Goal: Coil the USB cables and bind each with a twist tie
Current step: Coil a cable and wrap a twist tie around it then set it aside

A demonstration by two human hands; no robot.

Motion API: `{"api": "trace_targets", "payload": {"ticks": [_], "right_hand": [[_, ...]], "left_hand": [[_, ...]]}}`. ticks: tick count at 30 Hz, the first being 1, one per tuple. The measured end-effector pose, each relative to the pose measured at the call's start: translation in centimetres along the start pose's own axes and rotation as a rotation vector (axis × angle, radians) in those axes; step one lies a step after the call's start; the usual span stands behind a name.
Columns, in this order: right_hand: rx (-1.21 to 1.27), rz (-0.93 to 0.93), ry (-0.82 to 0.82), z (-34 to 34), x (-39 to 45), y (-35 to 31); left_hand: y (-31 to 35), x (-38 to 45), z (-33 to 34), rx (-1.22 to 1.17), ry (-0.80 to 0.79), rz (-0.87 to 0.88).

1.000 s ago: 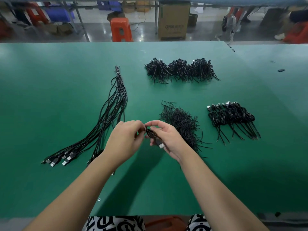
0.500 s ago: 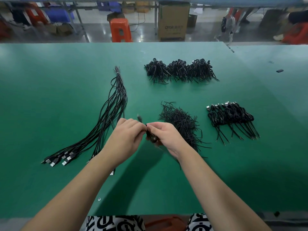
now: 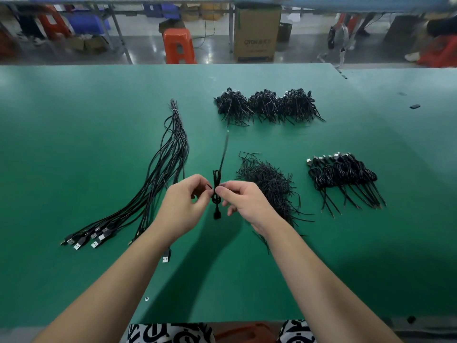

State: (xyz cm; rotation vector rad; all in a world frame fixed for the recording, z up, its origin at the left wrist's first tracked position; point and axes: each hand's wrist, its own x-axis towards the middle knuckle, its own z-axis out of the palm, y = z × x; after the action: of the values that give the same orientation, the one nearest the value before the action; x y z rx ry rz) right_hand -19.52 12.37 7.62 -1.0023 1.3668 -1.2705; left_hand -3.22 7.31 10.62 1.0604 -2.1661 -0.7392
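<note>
Nearest, above the green counter point(image 3: 74, 280), both hands meet over a small coiled cable point(image 3: 216, 191) held upright between them. The left hand point(image 3: 184, 206) curls its thumb and forefinger in on the coil's waist from the left; the right hand point(image 3: 243, 201) pinches it from the right, its other fingers loosely bent. What they pinch is probably the twist tie, though it is too thin and dark to pick out from the cable.

To do this step well, I judge the coil should stay squeezed flat at the waist while the tie ends are turned together tightly, close against the bundle, so the loops cannot spring apart.

The coil's long axis runs away from the person: its plug end hangs toward the near edge and a free tail point(image 3: 224, 152) points up and away, leaning slightly right.

Just beyond the right hand lies a heap of loose twist ties point(image 3: 269, 184). Left of the hands, the uncoiled cables point(image 3: 158, 184) fan out, plugs toward the person. Further right sits a row of bound cables point(image 3: 346, 179), and farthest off, three dark bundles point(image 3: 267, 105).
</note>
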Motion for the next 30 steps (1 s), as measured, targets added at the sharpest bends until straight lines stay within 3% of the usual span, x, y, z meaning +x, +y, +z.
{"api": "trace_targets", "payload": {"ticks": [4, 7, 10, 14, 18, 20, 23, 26, 30], "right_hand": [[0.034, 0.1, -0.038, 0.3, -0.1, 0.0], [0.049, 0.158, 0.008, 0.1, -0.1, 0.0], [0.171, 0.146, -0.079, -0.3, -0.3, 0.0], [0.325, 0.108, -0.243, -1.0, -0.6, -0.1], [0.23, 0.04, -0.159, -0.6, -0.2, 0.1], [0.158, 0.021, -0.05, -0.1, 0.1, 0.2], [0.133, 0.048, -0.03, 0.6, 0.4, 0.2], [0.039, 0.136, 0.039, 1.0, 0.6, 0.1], [0.008, 0.223, 0.009, 1.3, 0.7, -0.1]], "left_hand": [[-0.4, -0.1, 0.1, 0.39, -0.005, 0.408], [-0.7, -0.5, 0.5, 0.43, -0.043, 0.444], [-0.8, -0.6, 0.6, 0.229, -0.023, 0.272], [-1.2, 0.1, 0.1, -0.091, -0.04, -0.112], [-1.2, 0.4, 0.2, -0.311, -0.079, -0.292], [-1.0, 0.2, 0.4, -0.157, -0.047, -0.188], [-0.6, -0.1, 0.9, 0.206, 0.023, 0.143], [-1.0, -0.2, 1.3, 0.512, -0.006, 0.425], [-1.5, -0.2, 1.4, 0.643, -0.039, 0.506]]}}
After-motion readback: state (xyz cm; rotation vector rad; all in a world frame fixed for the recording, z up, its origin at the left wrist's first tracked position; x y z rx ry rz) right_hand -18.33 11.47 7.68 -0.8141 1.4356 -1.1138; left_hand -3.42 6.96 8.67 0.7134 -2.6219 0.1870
